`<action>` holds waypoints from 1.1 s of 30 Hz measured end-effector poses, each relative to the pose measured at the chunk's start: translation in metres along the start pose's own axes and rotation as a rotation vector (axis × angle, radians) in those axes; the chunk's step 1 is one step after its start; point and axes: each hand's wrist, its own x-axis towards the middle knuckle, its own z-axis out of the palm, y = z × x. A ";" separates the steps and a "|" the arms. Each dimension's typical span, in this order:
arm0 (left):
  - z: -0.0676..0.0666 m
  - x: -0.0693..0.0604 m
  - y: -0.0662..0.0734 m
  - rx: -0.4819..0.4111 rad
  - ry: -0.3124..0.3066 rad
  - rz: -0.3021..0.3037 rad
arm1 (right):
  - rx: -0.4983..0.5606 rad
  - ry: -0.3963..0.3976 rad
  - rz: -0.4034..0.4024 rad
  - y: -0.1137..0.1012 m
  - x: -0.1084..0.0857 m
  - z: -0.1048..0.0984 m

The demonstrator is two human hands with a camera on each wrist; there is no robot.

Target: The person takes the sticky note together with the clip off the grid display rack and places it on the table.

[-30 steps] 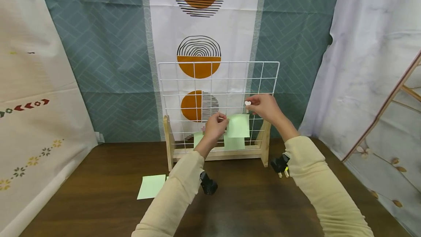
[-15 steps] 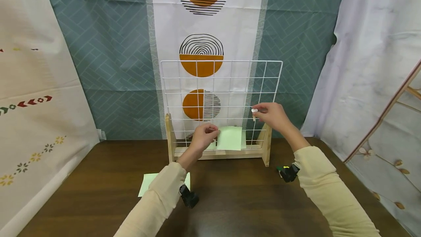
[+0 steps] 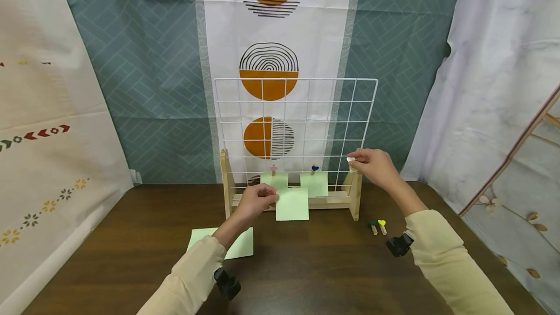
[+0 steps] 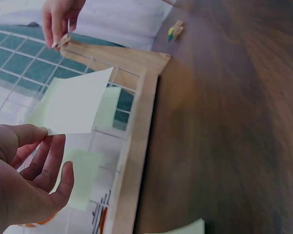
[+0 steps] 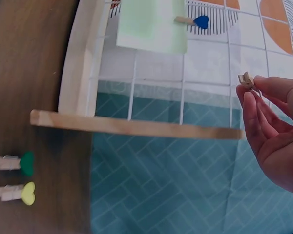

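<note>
So the left hand [image 3: 253, 201] has a green note [image 3: 292, 204] by its edge, fingers pinched on it, held up in front of the rack [image 3: 331, 202]. Right hand [image 3: 377, 165] is out by the rack's right side, fingers clamped on a white clip [image 3: 351, 159]. Two more notes hang low on the grid, under a pink clip [image 3: 273, 169] and a blue clip [image 3: 314, 169]. Green clip [image 3: 374, 226] and yellow clip [image 3: 382, 226] lie side by side on the desk [image 3: 315, 266], off to the right.

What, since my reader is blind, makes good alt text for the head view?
A left hand pinches a pale green note before a white wire grid bearing two clipped notes; the right hand holds a white-topped clothespin.
</note>
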 end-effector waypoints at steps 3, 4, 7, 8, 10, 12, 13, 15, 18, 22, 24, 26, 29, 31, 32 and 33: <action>-0.005 -0.005 -0.008 -0.004 0.000 -0.027 | -0.003 0.014 -0.009 0.008 -0.006 0.000; -0.007 -0.006 -0.011 -0.003 0.002 -0.038 | -0.003 0.012 -0.010 0.011 -0.008 0.000; -0.011 -0.010 -0.019 -0.004 0.002 -0.065 | 0.015 -0.005 0.003 0.018 -0.013 0.000; -0.012 -0.012 -0.022 -0.003 -0.001 -0.076 | 0.018 -0.009 0.008 0.020 -0.015 -0.001; -0.014 -0.015 -0.027 0.017 -0.016 -0.089 | 0.013 -0.013 0.020 0.024 -0.018 -0.001; -0.016 -0.017 -0.031 0.042 -0.035 -0.096 | 0.014 -0.017 0.029 0.028 -0.022 0.000; -0.017 -0.019 -0.033 0.053 -0.046 -0.097 | 0.014 -0.020 0.034 0.029 -0.023 0.000; -0.020 -0.022 -0.038 0.073 -0.064 -0.089 | 0.010 -0.028 0.047 0.033 -0.026 0.000; -0.024 -0.027 -0.045 0.095 -0.076 -0.073 | 0.013 -0.036 0.050 0.038 -0.031 0.003; -0.028 -0.033 -0.053 0.124 -0.057 -0.070 | 0.015 -0.045 0.041 0.051 -0.039 0.007; -0.029 -0.035 -0.056 0.147 -0.043 -0.078 | -0.011 -0.042 0.038 0.059 -0.045 0.009; -0.029 -0.036 -0.058 0.178 -0.031 -0.083 | -0.042 -0.035 0.042 0.067 -0.050 0.011; -0.027 -0.037 -0.059 0.224 -0.025 -0.077 | -0.089 -0.022 0.042 0.079 -0.058 0.014; -0.026 -0.038 -0.060 0.250 -0.028 -0.066 | -0.106 -0.020 0.042 0.088 -0.061 0.016; -0.025 -0.039 -0.060 0.262 -0.031 -0.061 | -0.111 -0.021 0.045 0.092 -0.063 0.017; -0.024 -0.039 -0.061 0.278 -0.035 -0.052 | -0.116 -0.022 0.048 0.096 -0.065 0.017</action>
